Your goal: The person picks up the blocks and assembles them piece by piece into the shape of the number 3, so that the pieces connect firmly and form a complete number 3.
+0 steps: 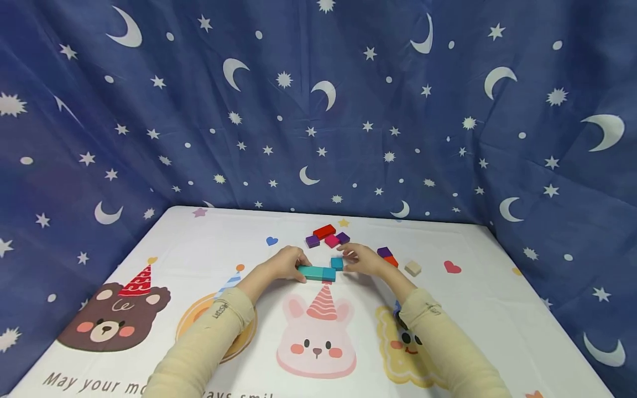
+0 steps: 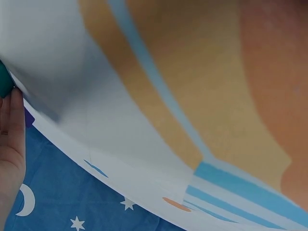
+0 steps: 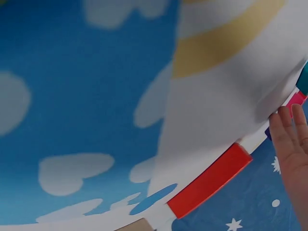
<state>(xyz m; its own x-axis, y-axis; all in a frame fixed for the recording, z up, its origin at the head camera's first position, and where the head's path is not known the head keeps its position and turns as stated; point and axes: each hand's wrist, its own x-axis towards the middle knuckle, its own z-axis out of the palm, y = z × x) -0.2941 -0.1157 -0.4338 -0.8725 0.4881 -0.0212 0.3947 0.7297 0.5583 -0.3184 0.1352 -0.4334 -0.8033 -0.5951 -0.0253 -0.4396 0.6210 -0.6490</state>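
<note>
A teal block (image 1: pixel 310 272) lies on the table in line with a blue block (image 1: pixel 329 275) at its right end. My left hand (image 1: pixel 287 263) grips the teal block's left end between thumb and fingers; the left wrist view catches the teal block (image 2: pixel 5 80) by the fingertips. Just behind this row sits a small separate blue block (image 1: pixel 337 263). My right hand (image 1: pixel 363 259) is at that block's right side, its fingertips close by. In the right wrist view the fingers (image 3: pixel 285 137) are mostly straight, with nothing held between them.
Behind the hands lie a red block (image 1: pixel 324 231), a pink block (image 1: pixel 332 241) and two purple blocks, one at left (image 1: pixel 312 241). Right of my right hand are a purple block (image 1: pixel 384 252), an orange-red block (image 1: pixel 391 261) and a beige block (image 1: pixel 412 268). A starry curtain (image 1: pixel 278 138) hangs behind the table.
</note>
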